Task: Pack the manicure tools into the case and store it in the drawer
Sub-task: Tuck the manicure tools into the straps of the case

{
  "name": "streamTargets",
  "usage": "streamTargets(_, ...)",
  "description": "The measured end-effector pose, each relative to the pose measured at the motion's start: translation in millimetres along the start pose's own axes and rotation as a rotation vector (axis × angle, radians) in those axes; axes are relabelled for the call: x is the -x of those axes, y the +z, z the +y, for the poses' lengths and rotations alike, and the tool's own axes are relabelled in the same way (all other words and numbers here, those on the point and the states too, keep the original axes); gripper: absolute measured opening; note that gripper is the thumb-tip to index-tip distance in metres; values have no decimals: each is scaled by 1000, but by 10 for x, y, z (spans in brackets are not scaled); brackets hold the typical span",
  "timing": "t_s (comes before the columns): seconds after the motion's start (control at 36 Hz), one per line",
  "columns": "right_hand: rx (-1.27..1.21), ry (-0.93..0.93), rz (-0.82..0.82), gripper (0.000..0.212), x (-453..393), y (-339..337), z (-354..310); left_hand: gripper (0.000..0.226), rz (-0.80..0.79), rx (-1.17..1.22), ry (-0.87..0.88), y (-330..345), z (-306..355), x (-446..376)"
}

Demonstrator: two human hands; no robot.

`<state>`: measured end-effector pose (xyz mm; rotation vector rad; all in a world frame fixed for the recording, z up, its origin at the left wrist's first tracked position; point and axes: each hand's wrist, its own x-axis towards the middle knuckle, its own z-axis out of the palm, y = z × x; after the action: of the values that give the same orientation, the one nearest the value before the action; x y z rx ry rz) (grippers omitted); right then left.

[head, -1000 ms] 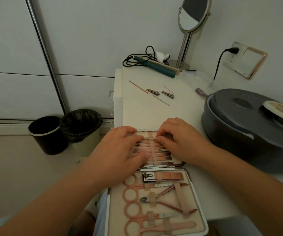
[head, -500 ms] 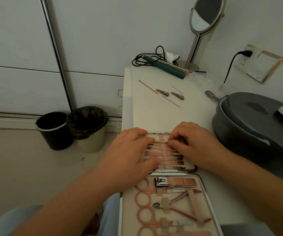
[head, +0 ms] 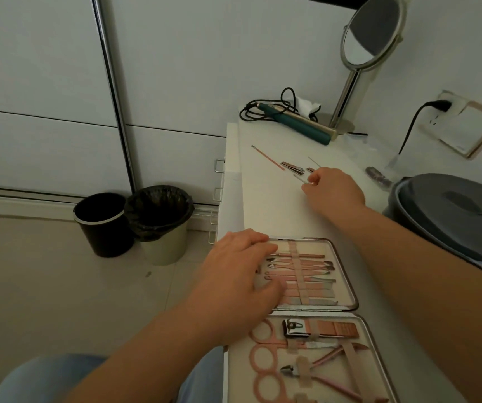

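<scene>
The open manicure case (head: 349, 282) lies on the white table (head: 266, 207), near its front edge, with several rose-gold tools strapped into both halves. My left hand (head: 235, 282) rests flat on the left side of the far half. My right hand (head: 332, 189) has reached to the loose tools farther back, and its curled fingertips pinch the end of a thin silver tool (head: 298, 178). Close by lie a nail clipper (head: 292, 167), a pink stick (head: 267, 158) and a fine needle (head: 314, 162). A second clipper (head: 310, 170) is mostly hidden behind my fingers.
A teal hair iron (head: 295, 125) with its black cable and a round stand mirror (head: 369, 33) sit at the table's back. A big grey lidded pot (head: 452, 210) fills the right side. Drawer handles (head: 219, 165) show on the table's left face, above two bins (head: 132, 222) on the floor.
My right hand left the case and reached back to the loose tools, where it now pinches the thin silver one. My left hand stayed on the case. The camera tilted down.
</scene>
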<state>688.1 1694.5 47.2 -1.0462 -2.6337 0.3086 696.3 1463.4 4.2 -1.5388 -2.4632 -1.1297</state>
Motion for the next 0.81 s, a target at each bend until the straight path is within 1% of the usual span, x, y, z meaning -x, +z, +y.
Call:
streamTargets(0.06, 109, 51, -29, 25, -95, 6, -6, 56, 6, -16, 12, -3, -5, -7)
streamTargets(0.14, 195, 70, -35, 21, -172, 13, -5, 57, 7, -24, 33, -8, -11, -4)
streamTargets(0.25, 319, 45, -8, 11, -186, 15, -18, 61, 4, -48, 63, -10, -2, -10)
streamTargets(0.42, 441, -13, -17, 10, -168, 38, -43, 60, -1, -33, 62, 2, -14, 3)
streamTargets(0.5, 472, -35, -33, 14, -164, 65, -46, 59, -12, -25, 51, -2, -6, 6)
streamTargets(0.58, 374, 2, -68, 21, -165, 73, -24, 60, -11, -14, 43, -3, -4, 8)
streamTargets(0.67, 142, 29, -70, 22, -137, 16, -51, 61, -14, -12, 42, -8, 0, 5)
streamTargets(0.75, -68, -27, -33, 19, 34, -70, -81, 60, -20, -14, 52, -13, 3, 0)
streamTargets(0.81, -149, -95, -11, 16, 256, -120, -58, 61, -19, -2, 53, -7, -3, 5)
